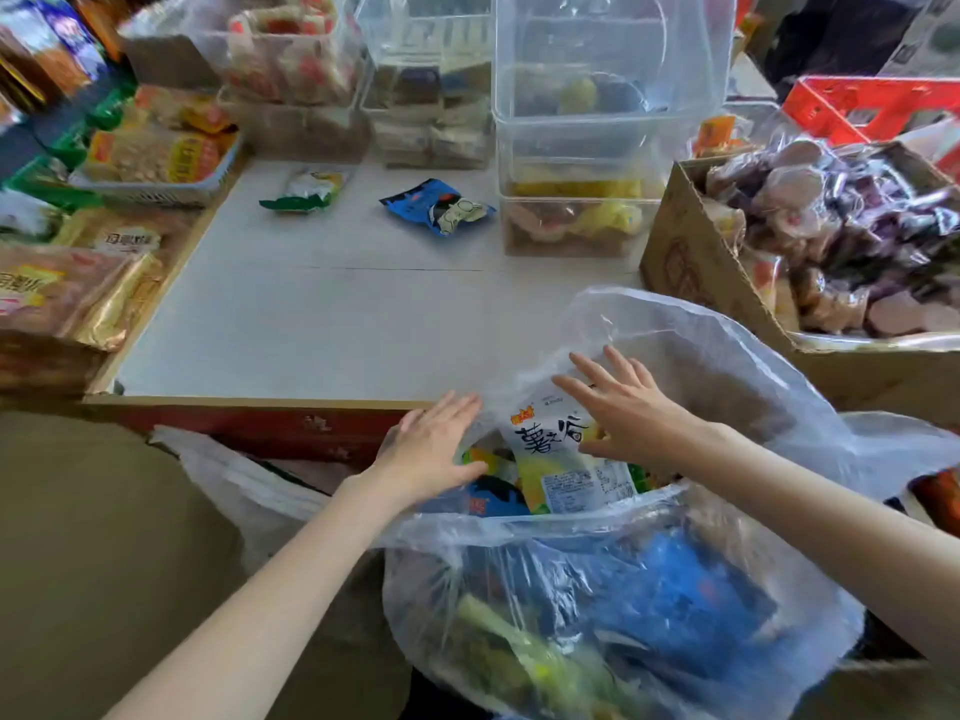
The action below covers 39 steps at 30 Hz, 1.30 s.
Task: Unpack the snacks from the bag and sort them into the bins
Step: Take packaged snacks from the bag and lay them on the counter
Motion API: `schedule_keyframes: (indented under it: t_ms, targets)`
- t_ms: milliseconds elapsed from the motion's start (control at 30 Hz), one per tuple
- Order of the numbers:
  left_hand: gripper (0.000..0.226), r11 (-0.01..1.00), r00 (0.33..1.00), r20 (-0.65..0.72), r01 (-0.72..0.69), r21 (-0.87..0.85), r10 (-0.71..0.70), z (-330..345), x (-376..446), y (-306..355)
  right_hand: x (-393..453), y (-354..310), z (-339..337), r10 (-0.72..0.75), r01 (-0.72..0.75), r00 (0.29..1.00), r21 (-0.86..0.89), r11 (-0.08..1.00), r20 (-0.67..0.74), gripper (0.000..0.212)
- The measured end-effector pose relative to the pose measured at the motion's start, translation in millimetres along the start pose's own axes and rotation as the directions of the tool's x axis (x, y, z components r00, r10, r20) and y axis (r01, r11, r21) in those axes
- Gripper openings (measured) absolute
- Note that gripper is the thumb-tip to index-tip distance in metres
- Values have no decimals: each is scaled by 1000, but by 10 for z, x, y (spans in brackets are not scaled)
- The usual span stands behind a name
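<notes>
A large clear plastic bag (649,589) full of snack packets stands against the near edge of the white surface (322,314), toward its right corner, its mouth open upward. The left hand (436,444) lies flat on the bag's left rim with fingers straight and together, its grip open and holding nothing. The right hand (631,413) reaches into the mouth with fingers spread and straight; it rests against a white and yellow packet (563,459) that stands tilted in the opening, though whether the thumb is hooked behind it is hard to tell. A blue packet (491,498) lies just beside it, lower in the bag.

Toward the far edge of the surface lie a green and white packet (306,192) and a blue packet with a cartoon print (439,206), well apart from the bag. Clear bins (597,148) are stacked along the far edge, some holding yellow and brown snacks. A cardboard box (727,283) of wrapped purple and brown snacks sits at the right edge.
</notes>
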<state>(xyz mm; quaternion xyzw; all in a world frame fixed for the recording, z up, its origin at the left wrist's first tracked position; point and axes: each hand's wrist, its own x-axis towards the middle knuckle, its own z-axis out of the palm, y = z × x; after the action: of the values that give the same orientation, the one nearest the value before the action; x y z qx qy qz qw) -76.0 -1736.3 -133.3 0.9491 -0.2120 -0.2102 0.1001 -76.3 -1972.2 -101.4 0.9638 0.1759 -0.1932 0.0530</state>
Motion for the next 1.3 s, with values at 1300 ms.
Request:
schedule_keyframes:
  t_ms: [1300]
  targets:
    - [15,-189,910,65,-15,-982,-408,-945,537,-1157,1707,-491,-1162,136,144,985,950,-276,-110,56]
